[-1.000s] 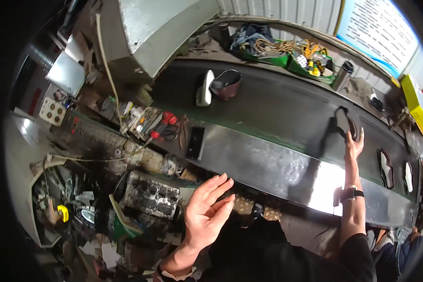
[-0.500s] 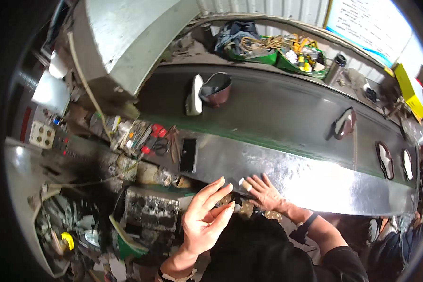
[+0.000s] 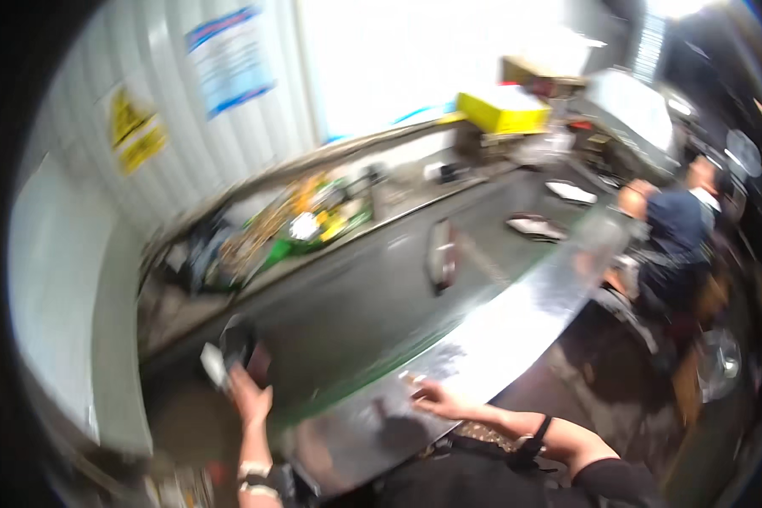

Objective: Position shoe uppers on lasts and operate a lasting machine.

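Two hands at work: left hand [image 3: 247, 396] gripping a dark shoe piece [image 3: 237, 354], right hand [image 3: 436, 398] flat, fingers spread, on the shiny metal ledge [image 3: 516, 322].

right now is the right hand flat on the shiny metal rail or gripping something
Flat: the right hand rests palm down with fingers spread on the metal rail, nothing visible in it.

motion blur smears the whole view | left hand [image 3: 247, 396] at a dark shoe-like piece [image 3: 239, 349], grip unclear, perhaps only touching | right hand [image 3: 436, 398] fingertips blurred on the metal ledge [image 3: 516, 322] | co-worker [image 3: 677, 222] indistinct
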